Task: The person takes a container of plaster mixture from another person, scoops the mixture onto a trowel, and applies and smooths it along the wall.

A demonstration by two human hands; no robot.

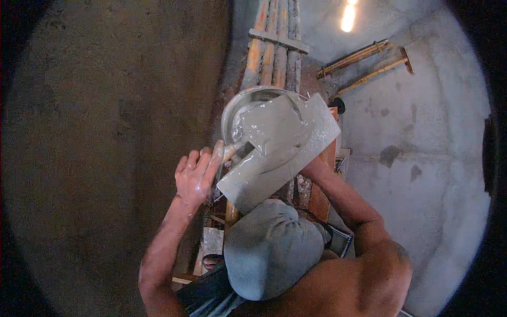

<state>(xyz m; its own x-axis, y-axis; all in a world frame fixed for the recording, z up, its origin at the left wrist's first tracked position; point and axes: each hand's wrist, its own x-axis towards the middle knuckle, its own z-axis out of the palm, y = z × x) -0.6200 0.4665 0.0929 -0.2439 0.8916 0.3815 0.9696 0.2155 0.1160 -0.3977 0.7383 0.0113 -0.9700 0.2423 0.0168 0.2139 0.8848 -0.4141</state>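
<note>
My left hand (198, 174) grips the wooden handle (230, 150) of a trowel, its fingers smeared with pale paste. A flat rectangular board (322, 129), coated in wet grey plaster (269, 132), sits tilted over a round metal container (231, 113) holding more of the mix. My right hand (311, 168) reaches beneath the board's right side, its fingers hidden by it. A grey cloth cap (272, 248) shows between my forearms at the lower middle.
Bamboo poles (269, 63), crossed by a short batten (280, 41), run beyond the container. A dark rough wall (105, 137) stands left, a grey wall (422, 158) right. Bamboo pieces (369, 71) lie at upper right, near a lit lamp (348, 17).
</note>
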